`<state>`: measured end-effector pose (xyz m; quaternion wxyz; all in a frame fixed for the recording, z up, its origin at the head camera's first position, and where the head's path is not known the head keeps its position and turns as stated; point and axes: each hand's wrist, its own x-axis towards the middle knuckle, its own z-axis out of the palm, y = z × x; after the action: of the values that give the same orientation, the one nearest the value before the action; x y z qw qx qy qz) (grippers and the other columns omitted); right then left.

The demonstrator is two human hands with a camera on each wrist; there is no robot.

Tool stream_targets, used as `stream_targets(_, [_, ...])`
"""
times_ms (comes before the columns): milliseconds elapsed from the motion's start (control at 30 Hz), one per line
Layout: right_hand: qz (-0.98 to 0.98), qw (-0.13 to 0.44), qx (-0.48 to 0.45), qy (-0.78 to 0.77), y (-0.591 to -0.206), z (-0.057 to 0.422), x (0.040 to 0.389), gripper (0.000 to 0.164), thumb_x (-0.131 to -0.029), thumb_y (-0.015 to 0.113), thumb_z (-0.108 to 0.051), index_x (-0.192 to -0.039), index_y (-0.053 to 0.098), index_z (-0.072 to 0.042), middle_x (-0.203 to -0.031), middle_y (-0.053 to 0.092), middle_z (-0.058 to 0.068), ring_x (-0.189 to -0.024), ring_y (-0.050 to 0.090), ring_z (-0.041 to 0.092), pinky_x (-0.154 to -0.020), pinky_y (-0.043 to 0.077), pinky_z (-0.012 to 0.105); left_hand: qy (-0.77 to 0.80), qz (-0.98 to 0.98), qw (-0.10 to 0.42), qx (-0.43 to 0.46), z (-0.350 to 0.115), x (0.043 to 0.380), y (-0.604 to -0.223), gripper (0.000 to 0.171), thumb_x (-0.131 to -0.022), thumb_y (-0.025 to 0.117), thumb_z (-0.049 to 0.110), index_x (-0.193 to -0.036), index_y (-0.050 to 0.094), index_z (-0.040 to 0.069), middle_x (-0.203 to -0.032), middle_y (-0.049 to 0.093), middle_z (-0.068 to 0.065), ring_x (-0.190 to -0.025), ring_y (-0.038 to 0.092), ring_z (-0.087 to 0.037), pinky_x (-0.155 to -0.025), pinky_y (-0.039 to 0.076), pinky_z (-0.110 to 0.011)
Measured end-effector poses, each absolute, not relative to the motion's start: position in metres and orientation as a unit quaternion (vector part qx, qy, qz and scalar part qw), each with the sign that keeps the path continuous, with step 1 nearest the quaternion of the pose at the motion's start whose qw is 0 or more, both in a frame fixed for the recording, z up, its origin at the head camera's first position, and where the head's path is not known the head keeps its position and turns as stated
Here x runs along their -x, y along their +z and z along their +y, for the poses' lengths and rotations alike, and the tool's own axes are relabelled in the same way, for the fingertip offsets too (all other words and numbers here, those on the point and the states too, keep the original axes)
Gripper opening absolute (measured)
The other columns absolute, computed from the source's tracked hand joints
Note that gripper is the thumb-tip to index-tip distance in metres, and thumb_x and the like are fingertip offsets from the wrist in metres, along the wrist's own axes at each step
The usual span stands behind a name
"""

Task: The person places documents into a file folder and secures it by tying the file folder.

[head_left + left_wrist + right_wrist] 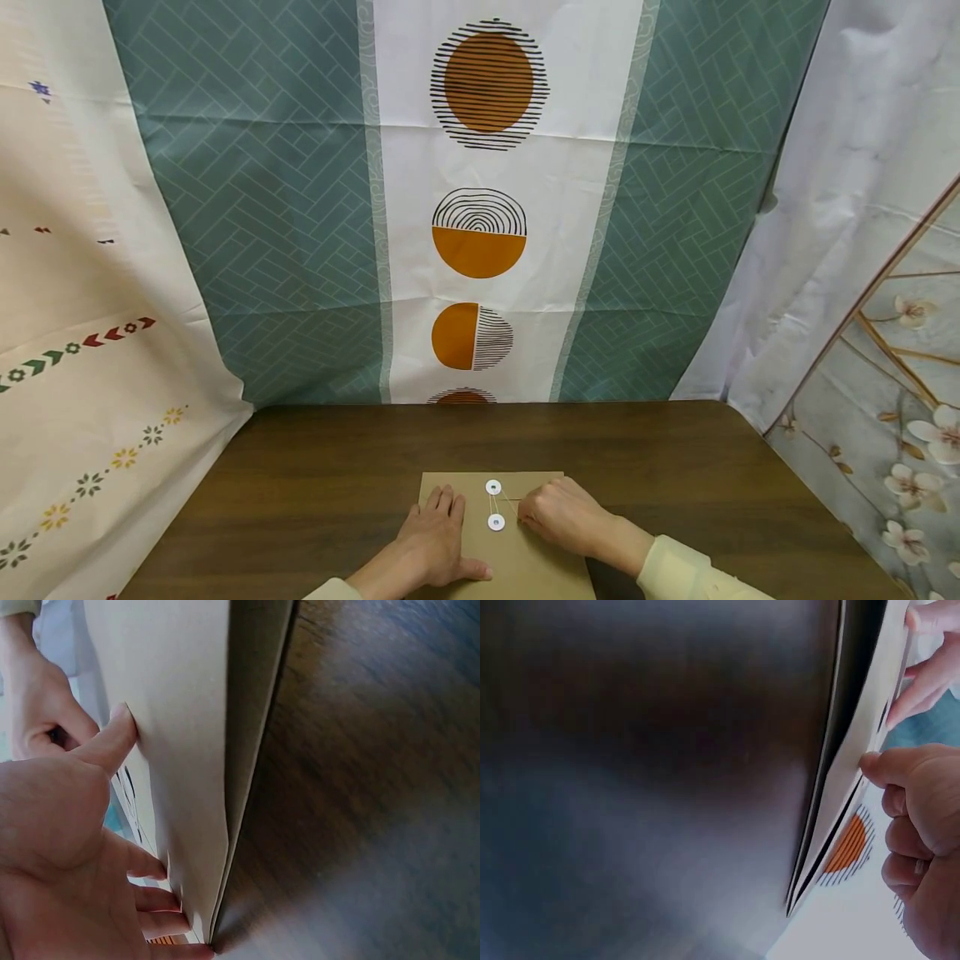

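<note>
A brown string-tie envelope (532, 562) lies on the table in the head view. Two white paper buttons, an upper one (492, 487) and a lower one (496, 522), sit on its face with thin string (491, 505) running between them. My left hand (437, 540) rests on the envelope's left side, fingers straight and thumb spread toward the middle. On the right side, my right hand (564, 518) has curled fingers and pinches the loose end of the string, drawn out rightward from the upper button. In the right wrist view, the thumb (885, 766) is right at the envelope's face.
The dark wooden table (315, 475) extends around the envelope on both sides and behind it. A patterned curtain (300, 208) hangs along the table's back edge. Cream cloth (90, 375) hangs at the left, and a floral cloth (885, 417) at the right.
</note>
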<state>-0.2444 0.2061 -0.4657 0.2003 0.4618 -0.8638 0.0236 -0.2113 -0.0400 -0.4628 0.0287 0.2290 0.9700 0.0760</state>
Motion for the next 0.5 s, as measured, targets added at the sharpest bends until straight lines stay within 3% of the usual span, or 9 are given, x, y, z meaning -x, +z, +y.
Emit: stream_targets(500, [-0.855,0.228,-0.466,-0.006,-0.469,0.191,0.221,0.036,-0.084,0.079,-0.015,-0.062,0.052,-0.024,-0.057,0.045,-0.018,-0.053,0.028,-0.007,-0.044,0.025,0.015,0.082,0.97,0.042,-0.226,-0.041,0.211,-0.461,0.101,-0.079,0.076,0.068,-0.144,0.05,-0.004,-0.152,0.044,-0.028,-0.143,0.04,-0.043,-0.106,0.038,-0.064])
